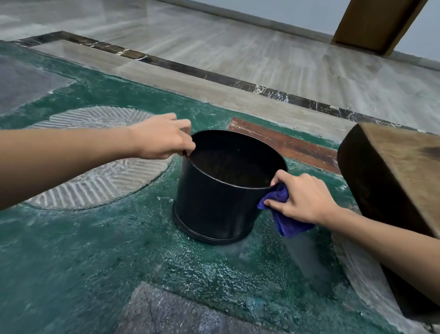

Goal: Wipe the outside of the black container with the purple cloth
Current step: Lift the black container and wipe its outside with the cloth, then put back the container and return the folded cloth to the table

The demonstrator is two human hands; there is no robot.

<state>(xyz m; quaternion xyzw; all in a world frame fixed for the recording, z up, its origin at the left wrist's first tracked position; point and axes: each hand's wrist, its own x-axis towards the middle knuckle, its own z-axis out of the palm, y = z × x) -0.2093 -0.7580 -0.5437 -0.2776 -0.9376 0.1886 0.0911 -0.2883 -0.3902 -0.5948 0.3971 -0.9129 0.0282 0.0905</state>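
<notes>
Black and smooth-walled, the container (219, 201) stands upright on a green patterned rug (88, 248) near the middle of the head view, its open mouth facing up and a narrow raised band running round its base.

The left hand (160, 138) comes in from the left and grips the container's rim on its far-left side, fingers curled over the edge with the tips dipping inside.

The right hand (300, 197) comes in from the right and holds the purple cloth (283, 214) bunched in its curled fingers. The thumb pins the cloth from the near side, while the fingertips sit at the rim on the container's right side. The cloth is pressed against the outer wall just below the rim, and its loose end hangs down beside the wall toward the rug.

To the right of the container, a dark wooden block (402, 176) with a worn top stands on the rug, close behind the right forearm. Beyond the rug's far edge lies a pale marble floor (223, 46) crossed by a dark veined strip (246, 86), and two brown posts (377, 21) rise at the far wall.
</notes>
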